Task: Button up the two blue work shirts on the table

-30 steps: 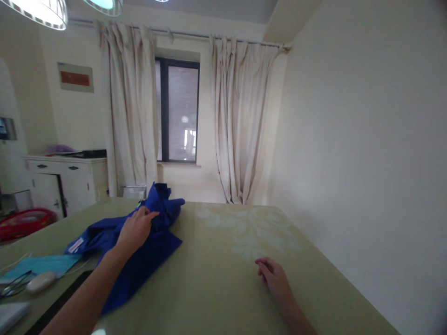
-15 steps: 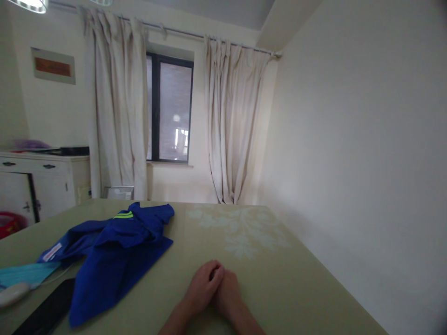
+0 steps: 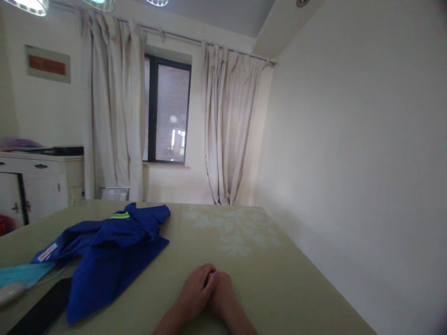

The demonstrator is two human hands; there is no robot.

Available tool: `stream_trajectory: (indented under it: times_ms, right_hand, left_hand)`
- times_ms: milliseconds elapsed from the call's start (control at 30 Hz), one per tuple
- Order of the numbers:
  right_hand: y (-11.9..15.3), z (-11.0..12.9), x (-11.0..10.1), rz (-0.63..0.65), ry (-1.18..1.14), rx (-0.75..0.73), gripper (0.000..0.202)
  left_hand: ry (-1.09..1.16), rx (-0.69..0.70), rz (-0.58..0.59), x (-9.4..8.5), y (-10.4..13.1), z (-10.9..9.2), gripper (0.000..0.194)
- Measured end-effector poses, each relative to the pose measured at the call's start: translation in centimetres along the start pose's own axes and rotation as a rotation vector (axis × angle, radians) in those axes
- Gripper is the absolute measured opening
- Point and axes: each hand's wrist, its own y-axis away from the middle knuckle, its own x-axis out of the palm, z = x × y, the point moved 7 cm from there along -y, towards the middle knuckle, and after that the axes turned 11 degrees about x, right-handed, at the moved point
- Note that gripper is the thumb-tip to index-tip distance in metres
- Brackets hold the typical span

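My two hands rest together on the table, low in the middle of the head view. My left hand (image 3: pixel 197 289) lies against and partly over my right hand (image 3: pixel 222 292), its fingers curled in towards it. My right hand is closed too, its fingers bent and partly hidden where the hands meet. No object shows in either hand. Left of them a crumpled blue garment (image 3: pixel 115 251) with yellow-green stripes and a white label is spread on the table.
The table (image 3: pixel 279 288) has a pale green cover with a leaf pattern. At its left lie a black flat object (image 3: pixel 44 307), a white rounded object (image 3: pixel 12 293) with a cord, and a light-blue face mask (image 3: pixel 26 274). A white wall (image 3: pixel 349 139) stands at right.
The view has turned slightly right and up, so most things sit further left and more ceiling lights show. My hands stay together, with the gap between their fingers now smaller.
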Motion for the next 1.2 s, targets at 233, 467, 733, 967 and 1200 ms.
stream_trajectory:
  times_ms: [233,467,733,967,1200]
  right_hand:
    - [0.07,-0.11,-0.12,0.002,-0.022,0.000,0.024]
    - [0.30,0.18,-0.49,0.027,0.000,0.014,0.026]
    - [0.41,0.21,-0.42,0.022,0.053,0.010,0.026]
    - [0.44,0.19,-0.64,0.024,0.050,0.001,0.024]
    - [0.47,-0.15,-0.45,0.025,0.033,-0.016,0.025]
  left_hand:
    - [-0.001,-0.024,0.023,-0.22,0.39,-0.45,0.038]
    - [0.012,-0.023,0.026,-0.35,0.67,-0.67,0.041]
    - [0.016,-0.027,0.020,-0.27,0.91,-0.37,0.041]
    - [0.033,-0.026,0.032,-0.28,0.89,-0.44,0.042]
    - [0.010,-0.027,0.038,-0.36,0.67,-0.68,0.044]
